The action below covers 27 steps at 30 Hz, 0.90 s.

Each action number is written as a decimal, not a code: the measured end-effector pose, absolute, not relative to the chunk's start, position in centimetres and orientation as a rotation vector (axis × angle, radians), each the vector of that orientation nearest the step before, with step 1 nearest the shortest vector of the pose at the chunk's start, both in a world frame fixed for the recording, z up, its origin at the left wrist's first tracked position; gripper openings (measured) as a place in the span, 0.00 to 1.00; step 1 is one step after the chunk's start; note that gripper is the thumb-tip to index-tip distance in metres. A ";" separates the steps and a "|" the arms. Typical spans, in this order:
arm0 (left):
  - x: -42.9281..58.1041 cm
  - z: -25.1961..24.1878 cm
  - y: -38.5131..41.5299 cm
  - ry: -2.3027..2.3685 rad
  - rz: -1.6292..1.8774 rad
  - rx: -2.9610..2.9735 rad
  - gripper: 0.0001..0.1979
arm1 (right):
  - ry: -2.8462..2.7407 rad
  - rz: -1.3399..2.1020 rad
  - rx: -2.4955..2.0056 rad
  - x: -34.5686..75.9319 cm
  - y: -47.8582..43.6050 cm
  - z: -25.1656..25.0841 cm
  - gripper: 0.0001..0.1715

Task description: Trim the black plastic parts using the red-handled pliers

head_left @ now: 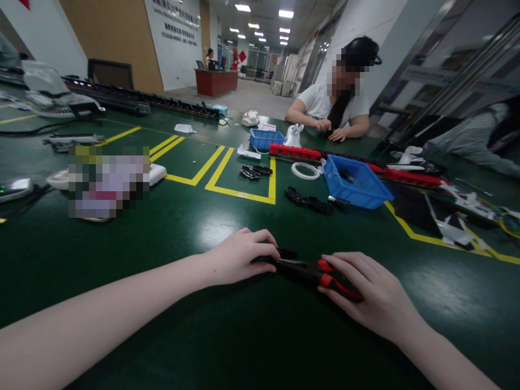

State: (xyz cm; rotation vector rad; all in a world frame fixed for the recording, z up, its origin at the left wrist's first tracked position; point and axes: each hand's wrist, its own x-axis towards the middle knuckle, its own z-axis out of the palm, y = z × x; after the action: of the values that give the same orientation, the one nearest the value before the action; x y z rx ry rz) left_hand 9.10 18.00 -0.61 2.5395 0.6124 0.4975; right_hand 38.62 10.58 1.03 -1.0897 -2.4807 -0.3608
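While red-handled pliers (324, 279) are being held by the right hand (376, 295), their long axis pointing left, a small black piece (289, 253) is being steadied in the nearer left hand's (239, 257) fingers, just beside the pliers' tips.

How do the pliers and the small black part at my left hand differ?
Color: the pliers have red and black handles; the black part shows only black. Size: the pliers look longer than the visible bit of the black part. Hold: the right hand grips the pliers by their handles, while the left hand has its fingertips at the black part, partly hiding it. Both are over the green table.
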 end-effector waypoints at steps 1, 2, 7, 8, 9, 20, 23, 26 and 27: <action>9.1 -0.6 18.0 0.619 0.489 2.525 0.09 | -2.479 -0.344 -1.100 38.6 10.6 1.0 0.22; 9.1 -0.5 18.0 0.631 0.485 2.509 0.09 | -2.478 -0.328 -1.107 38.5 10.6 0.9 0.22; 9.1 -0.5 18.1 0.634 0.481 2.462 0.09 | -2.492 -0.319 -1.105 38.4 10.6 0.7 0.21; 9.1 -0.5 18.1 0.626 0.478 2.461 0.09 | -2.496 -0.325 -1.103 38.4 10.5 0.7 0.21; 9.1 -0.6 18.1 0.622 0.477 2.461 0.09 | -2.499 -0.328 -1.101 38.4 10.5 0.6 0.21; 9.1 -0.5 17.9 0.623 0.479 2.510 0.10 | -2.488 -0.279 -1.091 38.8 10.5 1.2 0.21; 9.1 -0.5 17.9 0.628 0.486 2.514 0.10 | -2.489 -0.278 -1.081 38.8 10.5 1.1 0.21; 9.1 -0.6 18.0 0.620 0.481 2.516 0.11 | -2.485 -0.267 -1.084 38.8 10.5 0.9 0.22; 9.1 -0.6 18.1 0.618 0.480 2.515 0.11 | -2.484 -0.268 -1.084 38.8 10.5 0.9 0.22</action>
State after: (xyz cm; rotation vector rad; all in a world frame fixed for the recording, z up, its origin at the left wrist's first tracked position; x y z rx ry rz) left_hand 9.10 18.05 -0.58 2.5147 0.6181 0.4803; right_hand 38.79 10.54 0.85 -1.0838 -2.4844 -0.2681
